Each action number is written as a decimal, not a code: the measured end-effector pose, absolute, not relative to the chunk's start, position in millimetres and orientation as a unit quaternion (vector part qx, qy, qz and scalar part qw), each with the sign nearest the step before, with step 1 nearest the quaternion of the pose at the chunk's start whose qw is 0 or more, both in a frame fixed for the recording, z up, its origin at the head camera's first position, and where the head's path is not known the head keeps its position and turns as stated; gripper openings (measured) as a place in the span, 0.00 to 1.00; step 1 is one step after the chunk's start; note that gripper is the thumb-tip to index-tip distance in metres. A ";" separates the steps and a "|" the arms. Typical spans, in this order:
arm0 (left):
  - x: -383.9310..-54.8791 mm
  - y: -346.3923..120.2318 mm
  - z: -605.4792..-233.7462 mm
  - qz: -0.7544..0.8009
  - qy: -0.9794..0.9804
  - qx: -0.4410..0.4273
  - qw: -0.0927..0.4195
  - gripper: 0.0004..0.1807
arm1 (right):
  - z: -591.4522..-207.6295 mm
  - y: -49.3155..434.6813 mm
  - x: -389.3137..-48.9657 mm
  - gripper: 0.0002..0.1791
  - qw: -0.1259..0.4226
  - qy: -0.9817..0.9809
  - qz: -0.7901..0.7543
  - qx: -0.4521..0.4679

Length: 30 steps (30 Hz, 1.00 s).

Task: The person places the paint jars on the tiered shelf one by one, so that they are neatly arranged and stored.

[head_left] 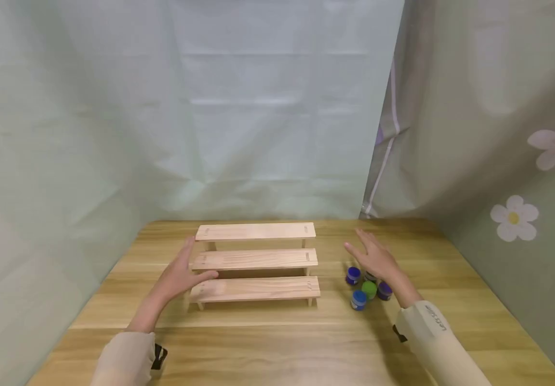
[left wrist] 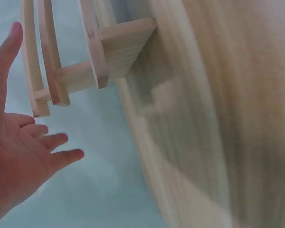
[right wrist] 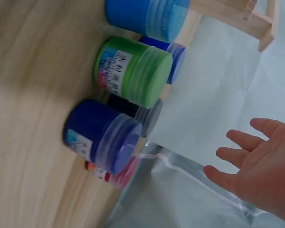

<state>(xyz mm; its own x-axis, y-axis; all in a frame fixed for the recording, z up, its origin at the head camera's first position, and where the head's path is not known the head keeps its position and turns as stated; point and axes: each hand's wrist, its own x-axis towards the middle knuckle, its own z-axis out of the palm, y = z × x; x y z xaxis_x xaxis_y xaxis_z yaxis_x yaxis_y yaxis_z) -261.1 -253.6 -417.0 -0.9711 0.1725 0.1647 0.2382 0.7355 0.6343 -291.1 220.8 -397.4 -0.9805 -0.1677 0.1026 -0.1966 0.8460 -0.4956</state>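
Observation:
A three-tier wooden stand of pale planks rests on the table. My left hand is spread at the stand's left end, its thumb overlapping the lowest plank in the head view; its fingers are extended and hold nothing. Over a cluster of several small paint jars, my right hand hovers with straight fingers and an empty palm. The cluster has a light blue jar, a green jar, a dark blue jar and a purple-blue jar. A black jar and a red jar show behind them in the right wrist view.
The wooden table reaches back to a pale hanging sheet. Another sheet with white flowers hangs along the right side. Both sleeves are pale, with a black strap at each wrist.

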 end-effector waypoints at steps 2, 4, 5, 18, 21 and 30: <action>-257.8 -257.7 -419.5 -0.360 -0.927 -0.101 0.035 0.67 | -398.9 223.3 -290.8 0.44 0.026 -0.956 0.277 0.095; -255.4 -260.0 -422.3 -0.364 -0.926 -0.095 0.023 0.67 | -399.6 227.1 -289.8 0.42 0.023 -0.950 0.298 0.093; -254.1 -260.9 -423.7 -0.364 -0.927 -0.090 0.014 0.66 | -400.4 230.1 -289.3 0.42 0.021 -0.947 0.308 0.089; -242.5 -267.3 -442.8 -0.370 -0.923 -0.087 -0.064 0.60 | -407.1 263.7 -275.0 0.37 0.011 -0.908 0.415 0.056; -241.1 -268.7 -445.1 -0.381 -0.917 -0.102 -0.060 0.58 | -409.6 268.2 -271.2 0.36 0.011 -0.906 0.422 0.045; -237.8 -270.4 -451.8 -0.371 -0.920 -0.116 -0.054 0.54 | -420.7 281.3 -265.3 0.33 0.022 -0.884 0.465 0.040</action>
<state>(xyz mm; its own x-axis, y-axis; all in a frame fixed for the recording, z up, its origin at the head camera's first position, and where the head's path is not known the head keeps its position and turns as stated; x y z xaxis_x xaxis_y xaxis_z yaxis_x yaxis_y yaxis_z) -237.8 -270.4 -451.8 -0.9672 0.2537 -0.0130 0.1738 0.6984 0.6943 -265.3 281.3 -420.7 -0.9957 -0.0505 0.0773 -0.0923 0.5639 -0.8207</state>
